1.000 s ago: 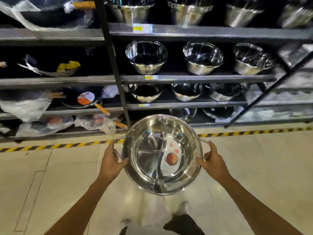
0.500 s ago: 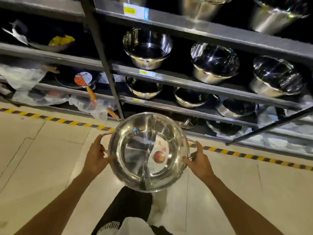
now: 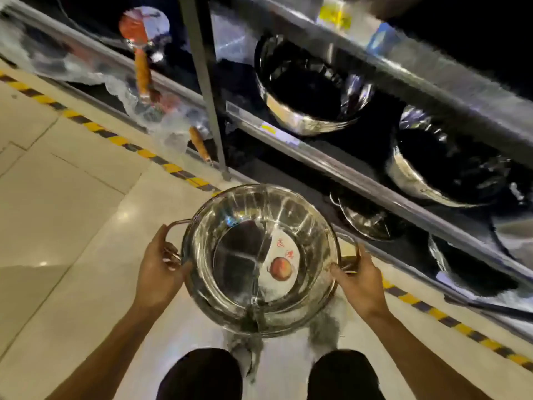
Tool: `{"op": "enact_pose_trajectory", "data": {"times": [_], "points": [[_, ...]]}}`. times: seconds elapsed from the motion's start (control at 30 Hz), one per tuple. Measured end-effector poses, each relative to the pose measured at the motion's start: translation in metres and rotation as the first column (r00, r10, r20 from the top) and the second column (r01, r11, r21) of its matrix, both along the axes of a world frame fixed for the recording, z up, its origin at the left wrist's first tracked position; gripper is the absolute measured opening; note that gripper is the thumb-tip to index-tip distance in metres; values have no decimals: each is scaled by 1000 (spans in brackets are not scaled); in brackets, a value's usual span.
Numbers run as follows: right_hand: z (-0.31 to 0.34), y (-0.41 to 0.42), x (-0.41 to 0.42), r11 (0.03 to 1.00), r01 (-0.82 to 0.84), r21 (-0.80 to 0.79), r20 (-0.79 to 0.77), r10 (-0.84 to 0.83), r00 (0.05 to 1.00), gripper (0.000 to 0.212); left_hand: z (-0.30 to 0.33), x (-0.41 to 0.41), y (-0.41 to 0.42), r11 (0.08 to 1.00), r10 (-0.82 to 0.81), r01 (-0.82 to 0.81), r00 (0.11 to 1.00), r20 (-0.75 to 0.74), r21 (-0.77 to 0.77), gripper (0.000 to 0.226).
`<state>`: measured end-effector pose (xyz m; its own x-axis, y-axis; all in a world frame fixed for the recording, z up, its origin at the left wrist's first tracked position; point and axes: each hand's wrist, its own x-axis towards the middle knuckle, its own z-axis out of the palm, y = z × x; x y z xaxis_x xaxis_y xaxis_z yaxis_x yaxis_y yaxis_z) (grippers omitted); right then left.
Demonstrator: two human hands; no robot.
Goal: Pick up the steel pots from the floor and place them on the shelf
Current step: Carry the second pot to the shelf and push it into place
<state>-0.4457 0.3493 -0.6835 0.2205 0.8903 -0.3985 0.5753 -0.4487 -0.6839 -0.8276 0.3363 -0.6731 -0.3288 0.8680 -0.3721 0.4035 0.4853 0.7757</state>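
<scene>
I hold a wide steel pot (image 3: 230,255) in front of me, above the floor and just short of the shelf unit. It has a divider across its middle and a white label with a red picture inside. My left hand (image 3: 157,272) grips its left loop handle. My right hand (image 3: 359,280) grips the right handle. The pot sits level, its far rim close to the lowest shelf edge (image 3: 375,186).
Several steel pots stand on the shelves, such as one (image 3: 310,90) up the middle and another (image 3: 444,166) at right. Wrapped pans with wooden handles (image 3: 142,72) fill the left bay. A grey upright post (image 3: 204,88) divides the bays. Yellow-black tape (image 3: 115,138) lines the tiled floor.
The view has tipped down and moved closer to the shelves, which now run diagonally. The pot stays in both hands and now sits nearer the lower shelves. My knees have come into view.
</scene>
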Motion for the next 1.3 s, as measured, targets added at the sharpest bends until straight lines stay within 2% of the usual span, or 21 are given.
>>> {"op": "enact_pose_trajectory", "data": {"times": [0.07, 0.2, 0.27, 0.33, 0.5, 0.6, 0.7, 0.83, 0.97, 1.03, 1.2, 1.3], "points": [[-58, 27, 7, 996, -2, 86, -18, 4, 1000, 64, -62, 10, 14, 998, 49, -49, 999, -13, 42, 87], [-161, 89, 19, 975, 142, 171, -136, -119, 984, 70, -173, 34, 56, 974, 187, -201, 973, 133, 107, 83], [-202, 121, 24, 944, 234, 235, -188, -192, 963, 75, -216, 44, 85, 960, 204, -221, 972, 114, 171, 82], [-236, 152, 29, 924, 287, 254, -270, -217, 938, 77, -246, 51, 114, 942, 197, -201, 980, 43, 268, 78], [-292, 232, 48, 893, 303, 334, -358, -177, 917, 73, -282, 66, 177, 892, 192, -181, 981, 15, 414, 59], [-309, 264, 56, 866, 312, 392, -320, -189, 928, 76, -301, 68, 199, 865, 132, -125, 991, 19, 486, 63], [-317, 278, 64, 893, 317, 319, -350, -199, 915, 80, -314, 69, 210, 849, 53, -68, 998, 43, 524, 67], [-302, 273, 66, 957, 241, 162, -497, -132, 858, 89, -313, 69, 197, 870, -28, -42, 990, 135, 492, 91], [-280, 261, 54, 983, 163, 88, -678, -61, 733, 104, -300, 71, 190, 901, -26, -77, 973, 230, 427, 99], [-281, 256, 51, 990, 126, 66, -717, -40, 696, 115, -299, 70, 192, 914, 2, -122, 955, 297, 388, 104], [-296, 247, 70, 997, -67, 30, -672, 70, 737, 129, -307, 69, 191, 931, 57, -159, 953, 297, 330, 104], [-296, 245, 79, 996, -65, 64, -622, 91, 778, 128, -309, 83, 195, 929, 45, -154, 949, 312, 337, 102]]}}
